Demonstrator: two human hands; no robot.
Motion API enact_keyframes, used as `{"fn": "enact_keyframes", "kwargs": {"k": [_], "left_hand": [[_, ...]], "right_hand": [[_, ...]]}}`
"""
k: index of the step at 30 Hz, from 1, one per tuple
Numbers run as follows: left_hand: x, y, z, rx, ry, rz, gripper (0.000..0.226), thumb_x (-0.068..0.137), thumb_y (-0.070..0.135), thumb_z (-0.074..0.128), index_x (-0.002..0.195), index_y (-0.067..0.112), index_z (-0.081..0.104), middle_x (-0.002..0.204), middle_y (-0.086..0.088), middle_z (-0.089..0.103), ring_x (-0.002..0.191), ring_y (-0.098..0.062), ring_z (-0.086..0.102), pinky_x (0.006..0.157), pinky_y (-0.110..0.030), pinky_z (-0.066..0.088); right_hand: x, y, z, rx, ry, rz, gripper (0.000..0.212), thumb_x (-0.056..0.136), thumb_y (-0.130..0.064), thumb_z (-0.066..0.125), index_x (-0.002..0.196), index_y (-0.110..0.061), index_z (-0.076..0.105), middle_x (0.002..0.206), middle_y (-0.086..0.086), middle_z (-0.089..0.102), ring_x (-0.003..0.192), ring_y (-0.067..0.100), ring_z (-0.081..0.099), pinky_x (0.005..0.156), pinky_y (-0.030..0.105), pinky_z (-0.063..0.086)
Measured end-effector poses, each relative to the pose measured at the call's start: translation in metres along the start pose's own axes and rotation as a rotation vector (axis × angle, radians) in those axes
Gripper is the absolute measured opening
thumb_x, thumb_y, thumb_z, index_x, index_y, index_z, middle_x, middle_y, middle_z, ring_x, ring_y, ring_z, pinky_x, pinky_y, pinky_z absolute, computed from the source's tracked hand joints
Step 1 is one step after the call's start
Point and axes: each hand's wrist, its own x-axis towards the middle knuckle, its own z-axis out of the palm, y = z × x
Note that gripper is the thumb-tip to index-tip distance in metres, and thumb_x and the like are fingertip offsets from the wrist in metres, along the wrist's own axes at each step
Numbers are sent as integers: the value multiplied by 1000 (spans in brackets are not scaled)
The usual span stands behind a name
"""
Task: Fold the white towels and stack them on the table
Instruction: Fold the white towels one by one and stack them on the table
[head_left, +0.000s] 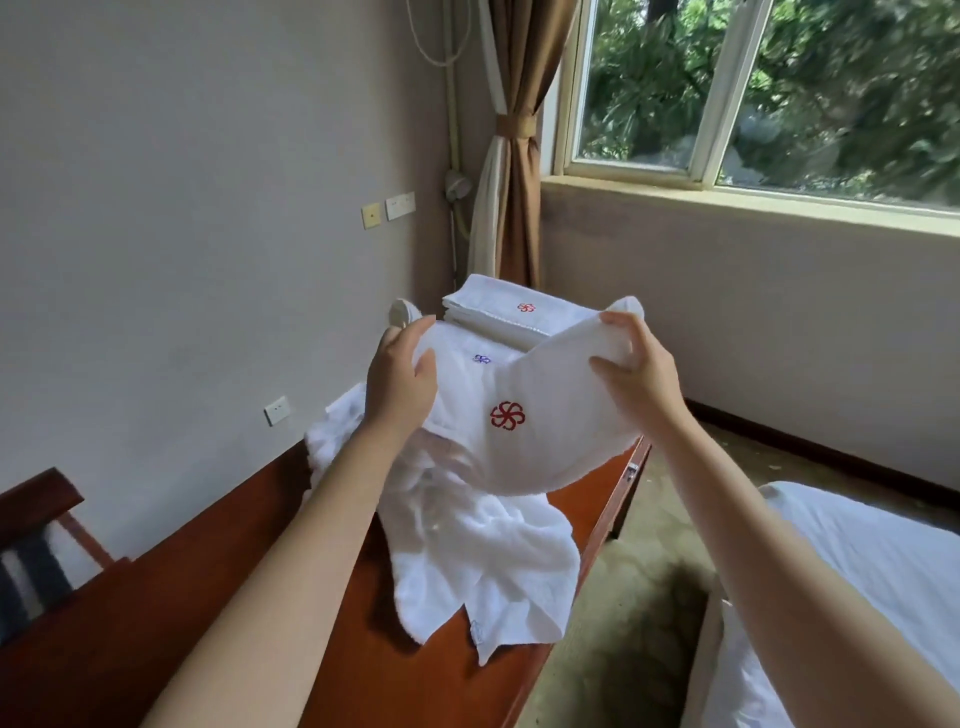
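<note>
Left hand (400, 384): grip closed on the towel (550, 457), fingers curled over its left edge, thumb on the near face. Right hand (636, 374): grip pinching the towel's upper right corner, thumb in front, fingers behind.

Towel held up between both hands, sagging in the middle, clear of the surface (374, 686); red pinwheel mark (507, 415) facing the camera. Just behind it, white cloth with a blue mark (482, 358); cannot tell whether part of the held towel or a separate piece.

Beyond, at the far end of the surface: stack (498, 306) of folded white towels, red mark on top. Below the held towel: heap (483, 551) of loose white towels, crumpled, spilling toward the surface's right edge.

Surface of red-brown wood, set along the left wall. Chair (36, 540) at lower left, bed (878, 561) with white sheet at lower right, tied brown curtain (519, 171) and window (779, 88) in the far corner.
</note>
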Motion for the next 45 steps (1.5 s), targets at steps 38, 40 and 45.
{"fn": "enact_keyframes", "kwargs": {"k": [38, 40, 45], "left_hand": [[367, -145, 233, 776, -290, -173, 51, 92, 7, 36, 128, 41, 47, 133, -3, 42, 110, -38, 50, 89, -44, 45], [363, -152, 241, 805, -340, -127, 50, 93, 7, 36, 131, 38, 47, 131, -4, 43, 107, -39, 51, 85, -42, 43], [341, -165, 260, 855, -433, -45, 49, 92, 4, 39, 134, 27, 48, 127, -10, 44, 101, -40, 53, 78, -41, 40]], "right_hand": [[245, 214, 191, 153, -474, 732, 42, 80, -10, 56, 114, -24, 35, 98, 4, 48, 91, 30, 59, 72, 49, 58], [230, 225, 202, 42, -476, 721, 41, 81, -7, 52, 115, -22, 35, 90, -1, 46, 87, 28, 59, 72, 45, 57], [209, 251, 209, -138, -569, 687, 41, 88, -4, 43, 125, -17, 33, 93, 1, 50, 85, 26, 55, 69, 38, 48]]}}
